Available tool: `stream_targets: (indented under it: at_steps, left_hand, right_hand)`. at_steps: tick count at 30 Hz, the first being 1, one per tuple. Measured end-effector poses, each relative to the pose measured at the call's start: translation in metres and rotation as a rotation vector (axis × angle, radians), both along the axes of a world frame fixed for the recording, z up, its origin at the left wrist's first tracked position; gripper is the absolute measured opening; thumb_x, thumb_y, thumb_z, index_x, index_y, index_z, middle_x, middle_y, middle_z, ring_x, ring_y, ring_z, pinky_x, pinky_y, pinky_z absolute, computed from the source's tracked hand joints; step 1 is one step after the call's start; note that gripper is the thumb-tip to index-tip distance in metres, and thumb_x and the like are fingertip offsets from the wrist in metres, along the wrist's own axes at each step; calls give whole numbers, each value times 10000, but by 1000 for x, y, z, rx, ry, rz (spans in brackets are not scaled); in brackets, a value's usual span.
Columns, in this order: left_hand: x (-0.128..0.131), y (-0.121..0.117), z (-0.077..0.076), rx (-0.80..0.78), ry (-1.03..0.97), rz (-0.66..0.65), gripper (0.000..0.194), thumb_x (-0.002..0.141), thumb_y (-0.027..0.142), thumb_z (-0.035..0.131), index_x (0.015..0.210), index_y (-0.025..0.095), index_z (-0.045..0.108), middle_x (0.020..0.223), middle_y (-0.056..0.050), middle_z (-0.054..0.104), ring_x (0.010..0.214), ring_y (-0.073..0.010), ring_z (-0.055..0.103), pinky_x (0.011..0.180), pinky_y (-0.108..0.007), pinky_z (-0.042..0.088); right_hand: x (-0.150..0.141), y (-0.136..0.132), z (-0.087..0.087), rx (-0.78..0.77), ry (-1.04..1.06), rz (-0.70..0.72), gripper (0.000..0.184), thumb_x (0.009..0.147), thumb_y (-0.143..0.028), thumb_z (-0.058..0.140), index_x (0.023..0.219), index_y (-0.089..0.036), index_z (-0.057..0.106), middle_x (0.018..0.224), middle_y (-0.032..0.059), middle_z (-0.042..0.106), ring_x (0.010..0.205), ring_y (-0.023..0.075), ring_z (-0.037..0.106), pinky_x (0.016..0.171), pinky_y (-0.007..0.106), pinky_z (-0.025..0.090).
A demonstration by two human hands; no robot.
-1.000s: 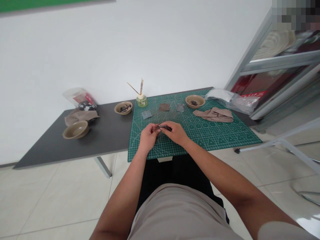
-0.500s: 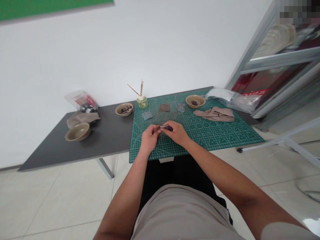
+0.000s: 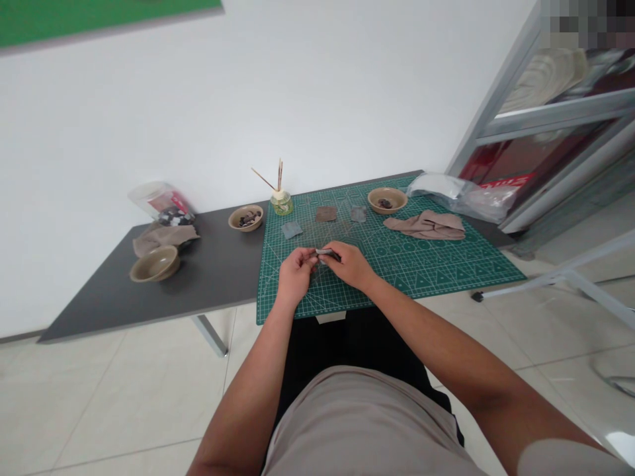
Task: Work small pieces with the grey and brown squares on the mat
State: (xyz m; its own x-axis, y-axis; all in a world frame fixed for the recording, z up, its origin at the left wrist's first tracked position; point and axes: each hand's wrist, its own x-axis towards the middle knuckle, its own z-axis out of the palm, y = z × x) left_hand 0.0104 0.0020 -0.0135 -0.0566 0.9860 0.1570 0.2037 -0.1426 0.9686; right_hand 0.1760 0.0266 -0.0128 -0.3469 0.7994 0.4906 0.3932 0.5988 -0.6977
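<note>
My left hand and my right hand meet over the near part of a green cutting mat. Between their fingertips they pinch a small dark flat piece, mostly hidden by my fingers. Just beyond my hands lie a grey-blue square, a brown square and a grey scrap. A tan bowl holding dark bits sits at the mat's far edge. A folded beige cloth lies to its near right.
On the grey table, left of the mat, stand a bowl of dark pieces, a glass bottle with sticks, a tan bowl, a beige cloth and a clear jar. A plastic bag lies far right.
My hands stay in about the same place, still pinching the dark piece. The whole view has shifted slightly as my head moved.
</note>
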Motion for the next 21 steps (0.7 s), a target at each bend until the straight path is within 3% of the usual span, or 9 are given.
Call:
stream_targets:
  at_steps: [21]
  left_hand:
    - [-1, 0, -2, -8, 29, -1, 166, 789, 227, 624, 926, 186, 709, 739, 5, 667, 621, -122, 580, 620, -249, 476]
  right_hand:
    - [0, 2, -2, 26, 13, 18, 115, 927, -284, 576, 941, -201, 655, 877, 30, 674, 796, 171, 599, 747, 291, 442]
